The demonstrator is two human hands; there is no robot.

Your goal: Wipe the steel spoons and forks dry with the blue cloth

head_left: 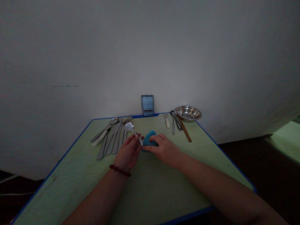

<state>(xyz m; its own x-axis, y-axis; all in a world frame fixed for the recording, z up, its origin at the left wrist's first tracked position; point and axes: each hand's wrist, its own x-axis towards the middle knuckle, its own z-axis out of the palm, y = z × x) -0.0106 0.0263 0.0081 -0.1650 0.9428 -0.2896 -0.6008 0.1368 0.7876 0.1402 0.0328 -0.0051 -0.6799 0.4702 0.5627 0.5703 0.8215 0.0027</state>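
Pinching a shiny silver spoon (128,126) by its slim handle, the left hand (127,153) sits just below the middle of the frame, grip closed, with the spoon's bowl tipped up and away toward the upper left! Right beside it, the right hand (164,148) comes in from the lower right, its grip clenched around a bunched blue cloth (149,140). The cloth is pressed against the lower end of the spoon's handle, so the two hands are almost touching at centre. A dark red bead bracelet (120,170) circles the left wrist.

Now to the pale green surface (58,175) with its blue edge. Upper left of the hands, a fanned row of long grey metal table knives (110,140) lies just beside a metal spoon (103,132), and a metal fork head (128,118) peeks out at the far end. Over at the upper right, there's a white-handled butter knife (167,120), a small cluster of metal spoons (173,122) and a long wooden chopstick (184,131) leaning off the rim of a round stainless steel bowl (188,113). Behind it all, a blurred blue rectangular card (147,105) stands against the white wall (150,47).
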